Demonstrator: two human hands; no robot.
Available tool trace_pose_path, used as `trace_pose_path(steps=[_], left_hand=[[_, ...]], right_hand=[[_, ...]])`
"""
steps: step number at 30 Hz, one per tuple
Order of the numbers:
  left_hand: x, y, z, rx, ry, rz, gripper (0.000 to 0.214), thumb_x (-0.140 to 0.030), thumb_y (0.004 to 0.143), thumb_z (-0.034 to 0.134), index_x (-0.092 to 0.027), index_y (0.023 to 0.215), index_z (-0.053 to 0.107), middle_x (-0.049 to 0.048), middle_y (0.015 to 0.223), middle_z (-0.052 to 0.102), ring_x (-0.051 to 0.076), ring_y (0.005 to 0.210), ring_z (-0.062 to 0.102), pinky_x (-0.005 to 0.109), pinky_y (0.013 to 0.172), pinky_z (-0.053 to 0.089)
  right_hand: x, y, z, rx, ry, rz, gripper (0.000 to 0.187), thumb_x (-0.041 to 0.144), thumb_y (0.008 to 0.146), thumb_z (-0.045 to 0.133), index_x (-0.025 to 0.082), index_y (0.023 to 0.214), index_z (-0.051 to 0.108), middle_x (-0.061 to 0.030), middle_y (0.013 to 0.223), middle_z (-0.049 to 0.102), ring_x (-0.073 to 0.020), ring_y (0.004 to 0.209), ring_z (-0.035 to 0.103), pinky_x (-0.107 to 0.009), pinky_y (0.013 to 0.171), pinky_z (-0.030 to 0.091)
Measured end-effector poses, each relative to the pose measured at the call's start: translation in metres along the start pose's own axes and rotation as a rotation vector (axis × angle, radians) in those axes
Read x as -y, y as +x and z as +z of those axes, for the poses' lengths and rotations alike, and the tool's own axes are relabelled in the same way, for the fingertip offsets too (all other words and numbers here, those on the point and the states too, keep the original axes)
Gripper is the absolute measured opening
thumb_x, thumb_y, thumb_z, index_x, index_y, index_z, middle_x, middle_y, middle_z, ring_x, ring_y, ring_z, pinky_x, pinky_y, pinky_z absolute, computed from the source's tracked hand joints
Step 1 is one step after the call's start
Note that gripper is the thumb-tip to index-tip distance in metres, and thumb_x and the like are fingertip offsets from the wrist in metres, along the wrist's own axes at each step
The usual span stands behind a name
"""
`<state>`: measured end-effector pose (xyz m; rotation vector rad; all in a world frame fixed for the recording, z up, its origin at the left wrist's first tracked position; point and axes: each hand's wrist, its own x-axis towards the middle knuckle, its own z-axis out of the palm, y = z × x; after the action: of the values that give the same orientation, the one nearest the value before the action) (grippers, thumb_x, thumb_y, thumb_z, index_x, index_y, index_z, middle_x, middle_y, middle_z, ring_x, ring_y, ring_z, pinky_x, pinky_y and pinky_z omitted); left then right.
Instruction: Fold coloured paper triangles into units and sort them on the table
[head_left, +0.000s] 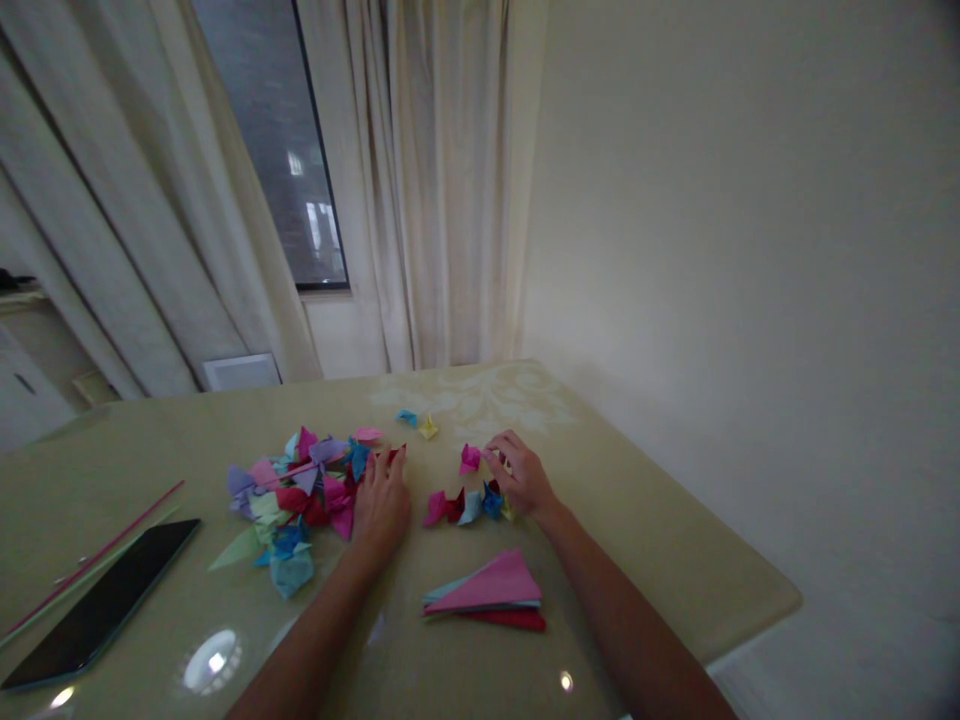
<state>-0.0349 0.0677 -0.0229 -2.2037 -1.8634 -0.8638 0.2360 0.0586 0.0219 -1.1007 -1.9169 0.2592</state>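
Note:
My left hand [382,505] lies with its fingers stretched out against the right side of a pile of colourful folded paper pieces [289,515]. A dark red folded piece shows at its fingertips. My right hand [521,478] has its thumb and fingertips pinched at the edge of a bright pink folded paper piece [470,458]. Just below it, a row of folded pieces [470,507] in pink, dark red, light blue, blue and yellow lies on the table, partly hidden by that hand. Between my forearms rests a stack of folded paper triangles [499,585], pink on top.
A blue piece [406,417] and a yellow piece [427,428] lie farther back. At the left are a black tablet-like slab [105,605] and thin pink and green sticks [97,555]. A wall [712,300] borders the table [637,560] on the right.

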Motion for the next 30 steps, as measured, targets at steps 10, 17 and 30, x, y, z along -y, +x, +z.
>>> trace_pose_path(steps=[10, 17, 30], left_hand=[[0.007, 0.011, 0.000, 0.070, -0.023, 0.048, 0.024, -0.022, 0.096, 0.048, -0.016, 0.104, 0.070, 0.0137, 0.108, 0.067, 0.028, 0.108, 0.065, 0.040, 0.099, 0.051], [-0.004, 0.001, -0.016, 0.122, -0.189, 0.196, 0.034, -0.037, 0.103, 0.042, -0.021, 0.098, 0.071, 0.0073, 0.092, 0.075, 0.025, 0.091, 0.065, 0.039, 0.086, 0.046], [-0.021, -0.009, -0.020, 0.231, -0.377, 0.393, 0.041, -0.052, 0.099, 0.058, -0.026, 0.130, 0.067, 0.0122, 0.137, 0.059, 0.030, 0.127, 0.056, 0.045, 0.104, 0.051]], right_hand=[[-0.023, 0.002, -0.001, -0.075, 0.026, 0.167, 0.029, 0.044, 0.107, 0.047, 0.021, 0.102, 0.064, -0.0056, 0.106, 0.060, -0.0185, 0.085, 0.062, -0.032, 0.080, 0.051], [-0.032, -0.001, -0.009, 0.245, 0.127, 0.241, 0.038, 0.054, 0.103, 0.055, 0.019, 0.110, 0.065, -0.0082, 0.111, 0.064, -0.0213, 0.094, 0.064, -0.036, 0.086, 0.053], [-0.028, -0.007, -0.010, 0.515, -0.001, 0.098, 0.088, 0.051, 0.061, 0.099, 0.021, 0.137, 0.065, -0.0141, 0.136, 0.062, -0.0350, 0.129, 0.055, -0.050, 0.113, 0.042]])
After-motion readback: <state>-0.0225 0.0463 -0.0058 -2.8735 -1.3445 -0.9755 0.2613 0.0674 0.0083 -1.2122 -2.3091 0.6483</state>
